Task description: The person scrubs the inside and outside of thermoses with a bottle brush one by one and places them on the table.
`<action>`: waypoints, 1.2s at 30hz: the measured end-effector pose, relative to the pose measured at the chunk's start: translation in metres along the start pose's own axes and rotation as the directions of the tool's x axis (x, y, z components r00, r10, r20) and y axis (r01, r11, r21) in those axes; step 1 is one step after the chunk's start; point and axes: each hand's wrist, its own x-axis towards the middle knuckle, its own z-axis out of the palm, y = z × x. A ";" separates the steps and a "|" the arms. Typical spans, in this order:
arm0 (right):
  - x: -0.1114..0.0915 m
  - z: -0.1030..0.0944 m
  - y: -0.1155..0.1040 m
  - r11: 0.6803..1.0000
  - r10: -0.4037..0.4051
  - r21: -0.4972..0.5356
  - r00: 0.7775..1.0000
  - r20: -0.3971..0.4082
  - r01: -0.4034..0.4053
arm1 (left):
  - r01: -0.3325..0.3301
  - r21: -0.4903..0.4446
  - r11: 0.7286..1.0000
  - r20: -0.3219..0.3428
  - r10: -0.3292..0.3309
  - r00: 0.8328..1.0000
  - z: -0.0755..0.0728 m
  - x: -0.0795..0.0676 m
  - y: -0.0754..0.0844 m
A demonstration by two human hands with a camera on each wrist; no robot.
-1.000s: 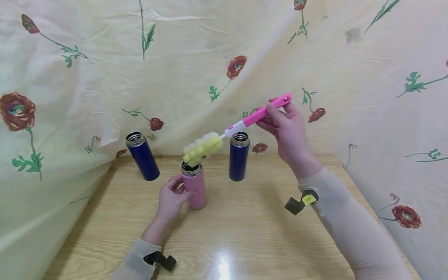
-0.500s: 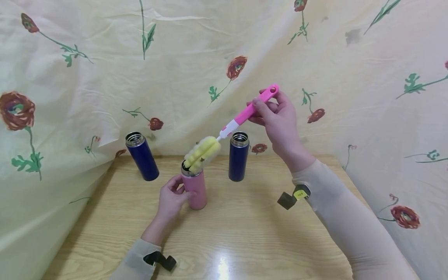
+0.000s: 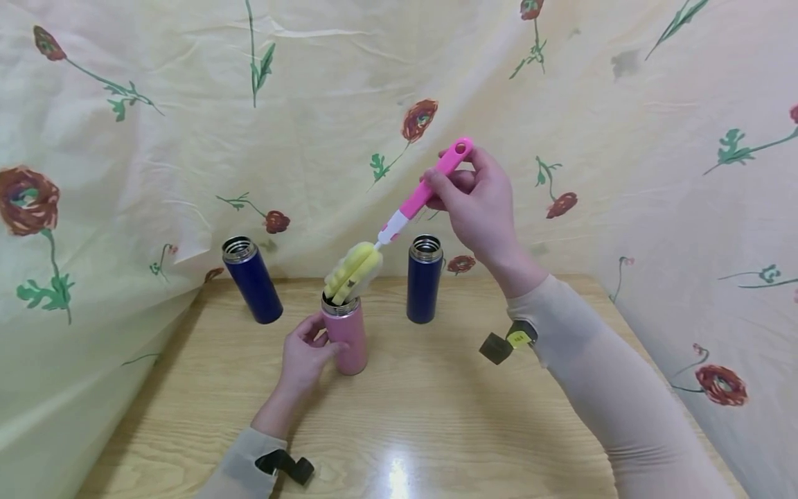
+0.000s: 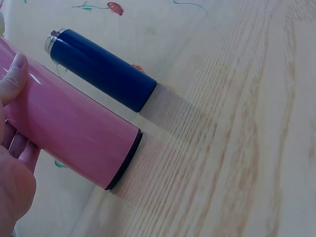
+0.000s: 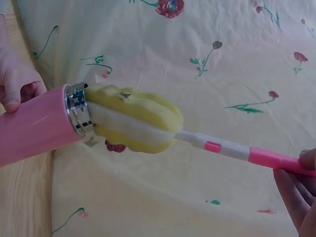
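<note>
My left hand grips a pink bottle around its side, thumb in front; the bottle stands upright on the wooden table, its metal threaded mouth uncovered. My right hand pinches the pink handle of a bottle brush between thumb and fingers. The brush slants down to the left, and the tip of its yellow and white sponge head sits inside the bottle's mouth in the right wrist view. Most of the sponge is still outside. In the left wrist view, the pink bottle's dark base meets the tabletop.
Two dark blue bottles without lids stand near the table's back edge: one blue bottle at the left, another blue bottle right of the pink one. A flowered cloth hangs behind and along the sides of the wooden table.
My right hand has moved left with the brush, tilting it steeper, and the sponge tip has gone from over the pink bottle's rim into its mouth. My left hand stays put.
</note>
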 end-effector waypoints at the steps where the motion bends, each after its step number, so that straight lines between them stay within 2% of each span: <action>1: 0.000 0.001 -0.002 1.000 -0.015 -0.026 1.000 0.011 0.016 | 0.003 -0.003 1.000 -0.004 -0.003 1.000 0.000 0.000 0.000; 8: -0.003 0.008 -0.013 0.980 -0.073 -0.179 0.994 0.077 0.085 | 0.013 0.001 1.000 -0.019 -0.013 1.000 0.002 -0.001 0.000; 16: -0.009 0.018 -0.024 0.952 -0.136 -0.255 0.979 0.155 0.172 | 0.006 0.013 1.000 -0.017 -0.006 1.000 0.003 -0.002 0.000; 20: -0.010 0.024 -0.031 0.924 -0.144 -0.324 0.969 0.199 0.203 | 0.012 0.010 1.000 -0.023 -0.012 1.000 0.003 -0.002 0.001; 23: -0.012 0.030 -0.037 0.886 -0.153 -0.390 0.952 0.264 0.251 | 0.013 0.005 1.000 -0.034 -0.013 0.999 0.003 -0.002 0.002; 25: -0.013 0.035 -0.039 0.872 -0.155 -0.400 0.935 0.320 0.282 | 0.016 0.005 1.000 -0.039 -0.016 0.999 0.003 -0.002 0.002; 31: -0.018 0.048 -0.035 0.888 -0.157 -0.331 0.887 0.435 0.319 | 0.017 0.016 1.000 -0.038 -0.016 0.999 0.003 -0.002 0.001; 36: -0.021 0.055 -0.031 0.903 -0.140 -0.292 0.859 0.492 0.314 | 0.000 0.027 1.000 -0.030 0.001 1.000 0.003 -0.001 -0.001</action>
